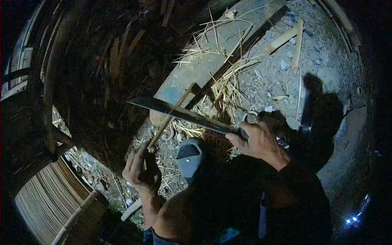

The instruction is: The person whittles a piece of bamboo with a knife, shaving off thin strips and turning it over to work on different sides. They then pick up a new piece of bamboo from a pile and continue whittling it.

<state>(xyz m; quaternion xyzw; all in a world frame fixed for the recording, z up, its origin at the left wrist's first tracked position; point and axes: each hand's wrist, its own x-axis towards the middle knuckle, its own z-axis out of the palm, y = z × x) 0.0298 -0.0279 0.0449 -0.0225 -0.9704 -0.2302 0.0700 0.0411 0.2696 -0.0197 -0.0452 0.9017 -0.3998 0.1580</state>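
My right hand (259,141) is closed round the handle end of a long dark blade (188,116), which points to the left. In my left hand (142,169) the lower end of a thin wooden stick (161,128) is pinched. The stick slants up to the right, and the blade crosses it around its middle. Its upper end is over the near part of a wide wooden plank (179,81). Beneath the blade, thin pale shavings (190,130) lie on the ground.
Straw-like strips (230,87) are heaped beside the plank, and more lie across it. Split pale pieces (297,47) rest on stony ground at the upper right. My shoe (190,157) shows below the blade. A slatted mat (53,200) is at the lower left.
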